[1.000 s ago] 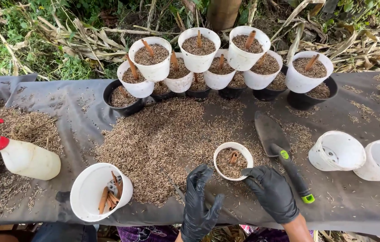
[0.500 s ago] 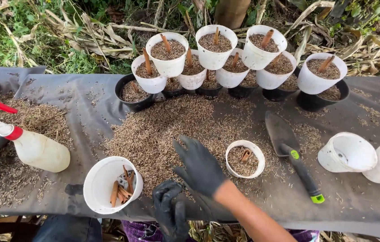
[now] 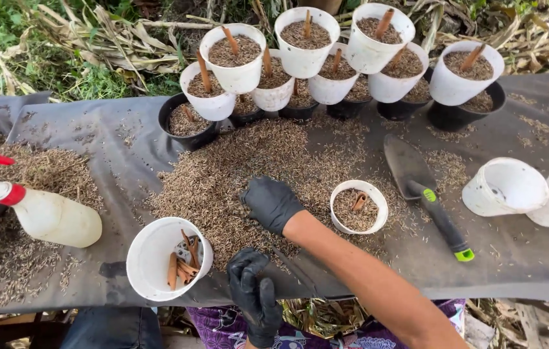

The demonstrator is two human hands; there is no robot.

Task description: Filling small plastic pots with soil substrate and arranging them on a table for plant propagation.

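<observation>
The grip of the right hand, black-gloved, is curled down into the pile of husks at the middle of the frame, fingers closed on a scoop of the loose brown material. The left hand, gloved too, rests at the near edge of the desk at the bottom centre, fingers loosely bent and holding nothing.

Just right of the right hand stands a small white pot, half filled with husks, a short brown stick stub leaning in it. Further right lies a trowel with a dark blade and green-tipped handle, then two empty white pots tipped on their sides. In the lower left sits a white cup of brown sticks, and beyond it a spray bottle with a red trigger, lying on its side. Along the top a cluster of filled pots, white stacked on black, each carries an upright stick. The husks are thin, dry and straw-brown, spread wide over the dark sheet.
</observation>
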